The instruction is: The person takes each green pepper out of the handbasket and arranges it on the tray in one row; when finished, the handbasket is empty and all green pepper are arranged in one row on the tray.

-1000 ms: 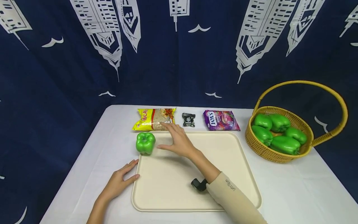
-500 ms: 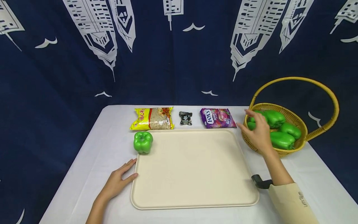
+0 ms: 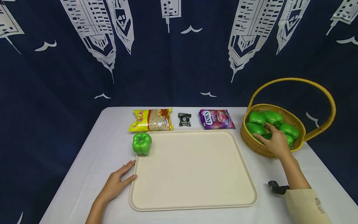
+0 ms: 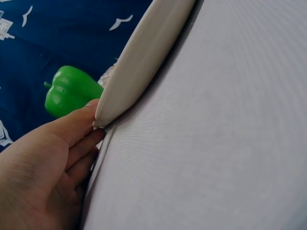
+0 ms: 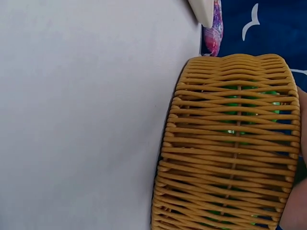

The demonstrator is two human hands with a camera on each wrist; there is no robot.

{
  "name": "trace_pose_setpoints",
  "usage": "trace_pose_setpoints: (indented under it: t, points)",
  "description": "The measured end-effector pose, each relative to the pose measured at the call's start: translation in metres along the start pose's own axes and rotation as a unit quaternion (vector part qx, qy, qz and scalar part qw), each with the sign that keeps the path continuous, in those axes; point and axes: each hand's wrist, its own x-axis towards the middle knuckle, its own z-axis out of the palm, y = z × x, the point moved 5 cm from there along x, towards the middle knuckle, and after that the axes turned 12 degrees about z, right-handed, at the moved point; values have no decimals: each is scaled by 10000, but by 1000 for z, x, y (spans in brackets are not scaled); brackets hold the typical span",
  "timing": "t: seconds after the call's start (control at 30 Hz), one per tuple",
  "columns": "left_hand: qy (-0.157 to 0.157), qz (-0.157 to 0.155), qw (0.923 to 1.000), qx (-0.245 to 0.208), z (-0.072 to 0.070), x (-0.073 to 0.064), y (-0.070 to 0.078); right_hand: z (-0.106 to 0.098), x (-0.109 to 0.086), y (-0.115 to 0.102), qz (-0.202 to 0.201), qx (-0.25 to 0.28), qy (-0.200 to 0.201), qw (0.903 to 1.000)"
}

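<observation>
My left hand rests at the left edge of a cream tray, touching its rim with thumb and fingertips. One green bell pepper sits on the tray's far left corner, just beyond that hand; the left wrist view shows the pepper's stem. Over at the right, my right hand reaches into a wicker basket of several green bell peppers. Its thumb and fingers are spread to either side of the front pepper, which the hand partly covers. The right wrist view shows mostly the basket's woven side.
Along the back of the white-covered table lie a yellow food packet, a small black wrapped item and a purple FOX'S bag. The basket's tall handle arches over it. A navy printed curtain hangs behind.
My right hand has left the area near the bell pepper on the tray, crossed rightward and come down into the basket. The left hand has stayed at the tray's edge.
</observation>
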Motion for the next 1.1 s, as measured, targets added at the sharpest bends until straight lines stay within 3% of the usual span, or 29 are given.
trace_pose_setpoints:
  t: [0.3, 0.47, 0.6, 0.83, 1.1]
  points:
    - [56, 16, 9999, 103, 0, 0, 1, 6, 6, 5, 340, -520, -460, 9970]
    - [86, 89, 9998, 146, 0, 0, 3, 6, 6, 5, 365, -551, -454, 9968]
    - [68, 63, 9999, 133, 0, 0, 2, 3, 4, 6, 424, -283, -274, 9983]
    - [39, 13, 9999, 116, 0, 0, 1, -5, -3, 9, 627, 639, 157, 9959]
    - [8, -61, 9999, 108, 1, 1, 2, -15, -11, -2, 305, 1247, 712, 9892]
